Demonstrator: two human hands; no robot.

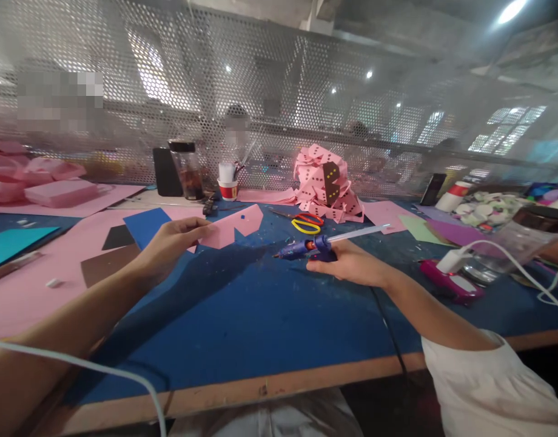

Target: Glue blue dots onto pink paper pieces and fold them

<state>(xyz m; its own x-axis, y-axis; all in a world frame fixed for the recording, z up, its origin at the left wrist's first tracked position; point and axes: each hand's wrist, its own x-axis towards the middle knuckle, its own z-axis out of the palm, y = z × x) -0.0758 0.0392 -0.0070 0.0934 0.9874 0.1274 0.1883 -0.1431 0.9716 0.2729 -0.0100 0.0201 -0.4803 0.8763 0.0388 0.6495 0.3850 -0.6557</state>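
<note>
My left hand (179,243) pinches the left end of a pink paper piece (227,232), which has angled cut edges and a small blue spot. My right hand (352,262) is wrapped round a blue glue gun (301,247). A long clear glue stick (358,232) juts from the gun's back, and its nozzle points left toward the paper, apart from it. Behind the gun lie scissors (306,226) with red and yellow handles. Farther back stands a heap of folded pink paper pieces (318,176) with dark dots.
Pink sheets (28,297) with blue (147,226), black and brown card cover the left side. A jar (190,173), a paper cup (228,189) and a perforated metal screen (270,79) stand behind. At right are a magenta power bank (452,282), a clear jug (492,255) and white cables.
</note>
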